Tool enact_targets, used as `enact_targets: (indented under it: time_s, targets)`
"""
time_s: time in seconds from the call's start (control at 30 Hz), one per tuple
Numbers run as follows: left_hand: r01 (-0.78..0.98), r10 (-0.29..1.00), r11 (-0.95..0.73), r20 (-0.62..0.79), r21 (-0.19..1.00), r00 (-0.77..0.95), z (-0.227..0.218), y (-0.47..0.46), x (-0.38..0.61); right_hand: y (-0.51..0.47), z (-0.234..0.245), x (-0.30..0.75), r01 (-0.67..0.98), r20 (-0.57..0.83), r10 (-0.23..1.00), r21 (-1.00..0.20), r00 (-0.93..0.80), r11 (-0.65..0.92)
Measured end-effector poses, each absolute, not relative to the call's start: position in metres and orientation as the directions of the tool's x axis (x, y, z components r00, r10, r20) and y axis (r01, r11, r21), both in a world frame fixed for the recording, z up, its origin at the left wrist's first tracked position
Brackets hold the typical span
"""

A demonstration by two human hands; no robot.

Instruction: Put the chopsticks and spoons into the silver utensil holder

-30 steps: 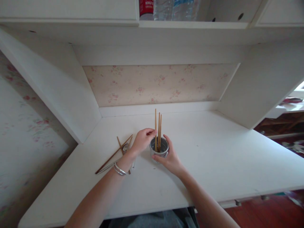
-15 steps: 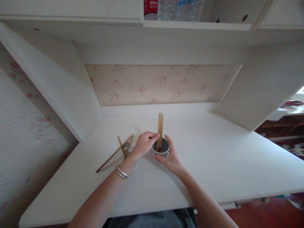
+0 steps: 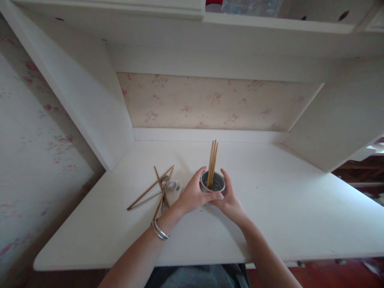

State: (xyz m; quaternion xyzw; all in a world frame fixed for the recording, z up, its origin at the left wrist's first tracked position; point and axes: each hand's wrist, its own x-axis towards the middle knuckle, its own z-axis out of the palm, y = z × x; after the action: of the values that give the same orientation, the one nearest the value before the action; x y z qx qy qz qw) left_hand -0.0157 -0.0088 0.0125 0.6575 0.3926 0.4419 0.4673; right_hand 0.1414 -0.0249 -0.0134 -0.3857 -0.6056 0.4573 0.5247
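Both of my hands wrap round a small round cup [image 3: 205,187] with a grey inside. My left hand [image 3: 196,192] is closed on its left side, the thumb across the front. On the right side my right hand [image 3: 229,200] grips it too. Several wooden chopsticks [image 3: 213,160] stand in the cup, leaning slightly right at the top. To the left of my left hand, more wooden chopsticks [image 3: 147,191] lie crossed in a loose pile with metal spoons [image 3: 171,185]. Beside them lies a white spoon-like piece [image 3: 177,190] with a dark mark, partly hidden by my left hand.
The white desk [image 3: 279,192] has a raised back strip and side panels. A white shelf [image 3: 270,22] with clear bottles [image 3: 255,6] and a red container [image 3: 213,5] hangs above. The desk's front edge runs close to my body.
My left hand has left the chopsticks and now holds the cup's left side. The view has shifted, and more of the spoon and chopstick pile shows.
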Motion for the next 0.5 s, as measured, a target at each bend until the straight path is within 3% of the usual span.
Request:
enact_targets:
  time_s: [0.13,0.23,0.33,0.4,0.5]
  targets:
    - [0.176,0.932,-0.321,0.277,0.931,0.234,0.007,-0.009,-0.01,-0.032,-0.002,0.157,0.102,0.366,0.927,-0.922,-0.085,0.374]
    - [0.167,0.937,-0.312,0.273,0.935,0.218,0.004,-0.008,-0.009,-0.04,0.019,0.153,0.216,0.531,0.841,-0.837,0.101,0.503]
    - [0.146,0.926,-0.335,0.297,0.931,0.231,0.004,-0.008,-0.009,-0.047,0.049,0.125,0.389,0.608,0.77,-0.768,0.192,0.509]
    - [0.169,0.93,-0.32,0.274,0.932,0.245,0.005,-0.008,-0.009,-0.046,0.067,0.095,0.445,0.588,0.809,-0.721,-0.013,0.531]
    - [0.229,0.958,-0.24,0.191,0.943,0.215,0.006,-0.009,-0.01,-0.029,0.081,0.043,0.604,0.416,0.81,-0.541,-0.413,0.585]
